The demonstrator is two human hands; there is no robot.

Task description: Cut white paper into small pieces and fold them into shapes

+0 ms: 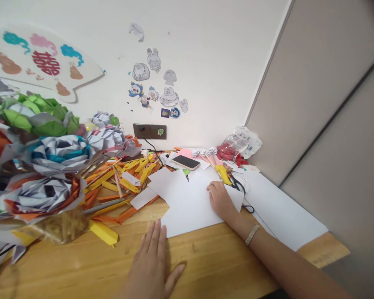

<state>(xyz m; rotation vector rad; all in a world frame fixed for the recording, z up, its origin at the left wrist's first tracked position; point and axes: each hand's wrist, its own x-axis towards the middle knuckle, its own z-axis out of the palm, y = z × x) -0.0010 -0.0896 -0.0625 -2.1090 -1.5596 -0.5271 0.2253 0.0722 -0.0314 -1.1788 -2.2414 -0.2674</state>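
A large sheet of white paper (190, 207) lies on the wooden table in front of me, with smaller white pieces at its upper left. My left hand (151, 253) is open and flat on the table, its fingers together and thumb apart, with the fingertips at the paper's lower left corner. Over the right part of the paper rests my right hand (220, 201), holding nothing that I can see; its fingers are slightly bent on the sheet. Just beyond that hand are a yellow-handled tool (223, 174), whose kind I cannot make out, and black-handled scissors (239, 185).
Folded paper flowers (60, 151) crowd the left side. Orange and yellow paper strips (112, 187) are heaped beside them. A phone (186, 162) lies behind the paper, near a wall socket (150, 131) with a cable. More white paper (286, 207) covers the table's right side.
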